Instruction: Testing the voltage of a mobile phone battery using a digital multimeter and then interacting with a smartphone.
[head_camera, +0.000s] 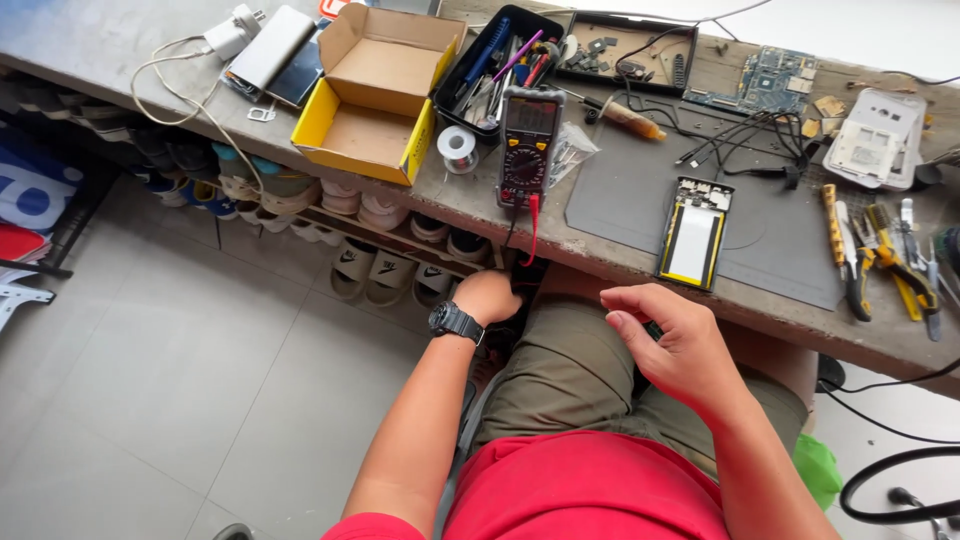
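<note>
left hand (487, 296) reached below worktop (640, 262) front edge, grip hidden | right hand (668, 345) hovered over lap, fingers (640, 303) loosely curled, empty | multimeter (527, 146) above

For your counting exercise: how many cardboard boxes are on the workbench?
1. The open yellow cardboard box sits at the bench's left end, between the white power bank and the black tool tray. Others may lie outside the view.

Left hand (487, 297) reaches forward toward twelve o'clock, knuckles up, fingers curled under and out of sight (a watch on the wrist). Right hand (672, 345) hovers at three o'clock, fingers loosely bent, palm turned left.
</note>
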